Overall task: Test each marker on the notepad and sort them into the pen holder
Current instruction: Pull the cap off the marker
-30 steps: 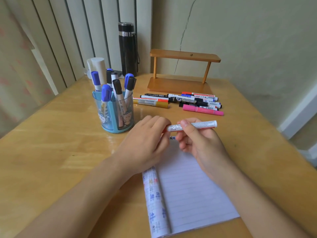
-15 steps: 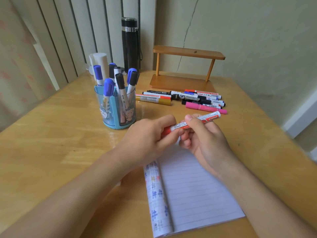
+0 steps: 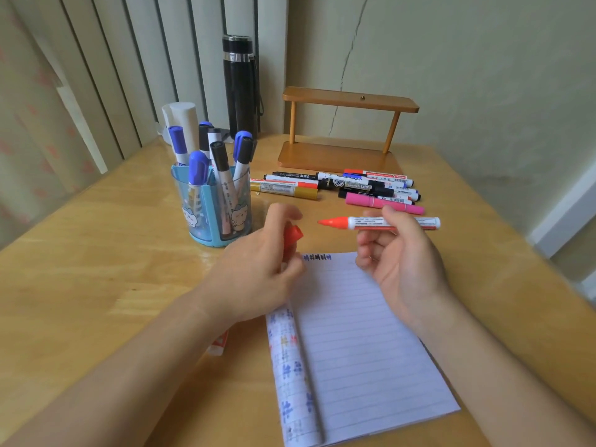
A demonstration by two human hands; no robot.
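My right hand (image 3: 398,253) pinches an uncapped white marker (image 3: 380,222) with an orange-red tip pointing left, held above the top edge of the lined notepad (image 3: 361,350). My left hand (image 3: 258,266) grips its red cap (image 3: 292,238) a little to the left of the tip. A blue pen holder (image 3: 213,217) with several blue- and black-capped markers stands left of the hands. A pile of loose markers (image 3: 342,188), among them a pink one (image 3: 383,202) and a gold one (image 3: 285,189), lies on the table behind the hands.
A wooden shelf stand (image 3: 348,130) and a black flask (image 3: 240,88) stand at the back by the wall. A white cylinder (image 3: 183,124) sits behind the holder. Another marker end (image 3: 217,345) peeks out under my left forearm. The wooden table (image 3: 96,269) spreads to the left.
The cap has come off the marker: my left hand pulled it away to the left, and my right hand moved the marker slightly right, baring the orange-red tip.
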